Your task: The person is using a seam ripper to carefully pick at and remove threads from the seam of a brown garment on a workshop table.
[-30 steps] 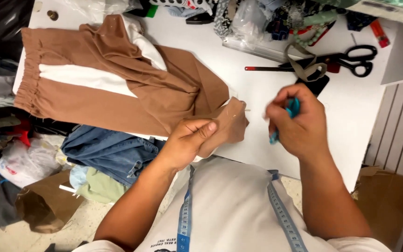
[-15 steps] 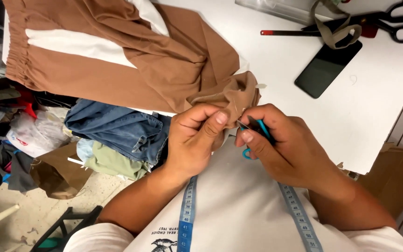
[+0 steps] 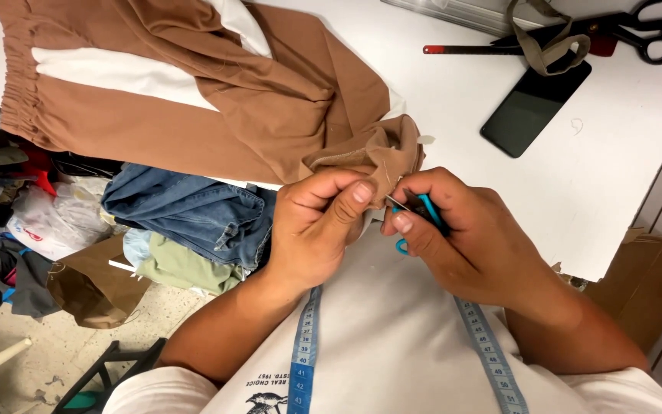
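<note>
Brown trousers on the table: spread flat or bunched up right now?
Mostly spread: the brown trousers lie flat across the white table. Only the end at the table edge is bunched, pinched by the left hand.

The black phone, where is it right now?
In the head view the black phone lies face up on the white table, upper right, beyond the right hand, just below the olive strap and black scissors.

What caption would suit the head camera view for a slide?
Left hand pinches the hem of brown trousers while right hand holds a small blue-handled tool against it.
</note>
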